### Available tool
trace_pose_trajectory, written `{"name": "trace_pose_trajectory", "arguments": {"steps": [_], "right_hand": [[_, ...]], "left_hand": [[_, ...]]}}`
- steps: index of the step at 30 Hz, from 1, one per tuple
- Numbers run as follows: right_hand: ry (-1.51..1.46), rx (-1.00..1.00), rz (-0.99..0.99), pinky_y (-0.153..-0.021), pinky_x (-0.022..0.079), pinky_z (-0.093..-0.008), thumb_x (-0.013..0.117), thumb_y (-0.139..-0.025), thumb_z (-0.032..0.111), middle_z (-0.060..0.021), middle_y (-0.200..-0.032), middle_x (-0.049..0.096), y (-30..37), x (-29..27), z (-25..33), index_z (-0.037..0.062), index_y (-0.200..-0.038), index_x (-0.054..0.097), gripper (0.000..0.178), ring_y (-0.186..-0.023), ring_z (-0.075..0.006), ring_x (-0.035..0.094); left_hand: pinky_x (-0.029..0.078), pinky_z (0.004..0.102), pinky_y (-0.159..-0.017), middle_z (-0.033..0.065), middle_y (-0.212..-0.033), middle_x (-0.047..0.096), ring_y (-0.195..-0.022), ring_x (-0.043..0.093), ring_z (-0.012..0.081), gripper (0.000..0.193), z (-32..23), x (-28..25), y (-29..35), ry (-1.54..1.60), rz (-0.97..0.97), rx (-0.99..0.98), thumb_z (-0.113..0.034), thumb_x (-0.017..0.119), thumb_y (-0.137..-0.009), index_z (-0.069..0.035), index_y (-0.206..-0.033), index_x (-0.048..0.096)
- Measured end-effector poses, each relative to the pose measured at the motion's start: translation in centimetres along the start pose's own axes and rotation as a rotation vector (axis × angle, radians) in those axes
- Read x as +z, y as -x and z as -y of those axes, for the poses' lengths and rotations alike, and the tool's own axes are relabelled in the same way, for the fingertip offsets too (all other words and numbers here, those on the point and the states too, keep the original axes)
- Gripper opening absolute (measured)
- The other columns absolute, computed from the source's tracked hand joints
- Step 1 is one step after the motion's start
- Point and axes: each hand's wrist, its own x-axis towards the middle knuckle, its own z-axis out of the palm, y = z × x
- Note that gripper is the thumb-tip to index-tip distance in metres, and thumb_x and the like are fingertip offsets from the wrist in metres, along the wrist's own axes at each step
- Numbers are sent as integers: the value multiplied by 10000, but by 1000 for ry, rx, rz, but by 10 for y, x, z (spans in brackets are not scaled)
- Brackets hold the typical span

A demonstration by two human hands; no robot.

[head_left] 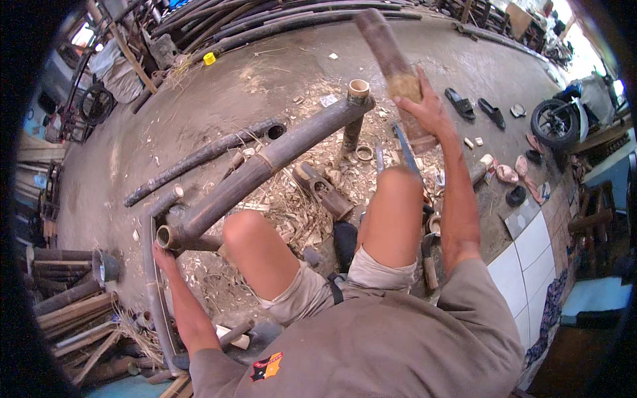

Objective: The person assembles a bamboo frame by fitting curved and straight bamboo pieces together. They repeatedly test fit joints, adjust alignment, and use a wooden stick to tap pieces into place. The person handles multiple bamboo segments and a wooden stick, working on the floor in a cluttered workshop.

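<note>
My right hand [428, 106] is raised at the right, closed around a short, thick length of bamboo [379, 43] that is blurred by motion and has a pale, rough patch near the grip. At the left, my left hand [163, 257] grips the near end of a thick dark bamboo pole [259, 164]; its fingers are partly hidden beneath that end. The pole slants up to the right, where it joins an upright bamboo post [353, 126] with an open top. Between my knees lies a bamboo piece with a cut opening [324, 192].
Wood chips [285, 229] cover the floor around the frame. A second dark bamboo pole [199, 162] lies beyond it. Black sandals [491, 113] and a wheel [555, 123] are at the right. Stacked bamboo [66, 295] stands at the left, long poles [279, 30] at the back.
</note>
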Motion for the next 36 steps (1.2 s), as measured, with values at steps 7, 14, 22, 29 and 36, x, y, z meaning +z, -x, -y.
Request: {"name": "trace_pose_trajectory", "arguments": {"steps": [7, 14, 22, 29, 36], "right_hand": [[-41, 533, 107, -1051, 475, -447, 749, -831, 480, -328, -1360, 587, 144, 59, -130, -8, -1574, 304, 994, -1261, -419, 604], [-74, 703, 414, -1055, 451, -504, 745, -804, 508, -369, -1340, 575, 282, 122, -136, 65, -1618, 220, 1065, -1280, -494, 552], [115, 622, 690, -969, 471, -546, 582, -943, 506, -336, -1212, 634, 308, 168, -174, 47, -1468, 379, 726, -1130, -515, 618], [211, 208, 357, -921, 496, -539, 578, -993, 369, -344, -1183, 643, 163, 183, -198, -30, -1339, 560, 529, -1098, -506, 627], [97, -86, -259, -1171, 337, -468, 653, -970, 440, -334, -1487, 457, -84, 147, -66, -35, -1525, 388, 777, -1402, -474, 416]], "left_hand": [[434, 445, -1017, 248, -1265, 635, -1140, 600, 376, 612, -30, -46, -11, 73, -44, -161, -465, 416, -1085, 84, -1303, 577], [444, 448, -1029, 220, -1245, 659, -1144, 606, 361, 618, -139, -39, 12, -184, -87, -2, -476, 396, -1087, 63, -1291, 619], [526, 481, -830, 104, -944, 653, -951, 635, 332, 221, -243, 0, 48, -810, -201, 118, -331, 758, -813, -122, -869, 718], [534, 477, -800, 74, -931, 654, -952, 628, 309, 198, -245, -2, 60, -755, -199, 130, -304, 760, -807, -114, -846, 715], [548, 467, -759, 65, -875, 663, -915, 634, 302, 153, -247, 1, 48, -653, -204, 180, -254, 761, -793, -107, -769, 724]]}}
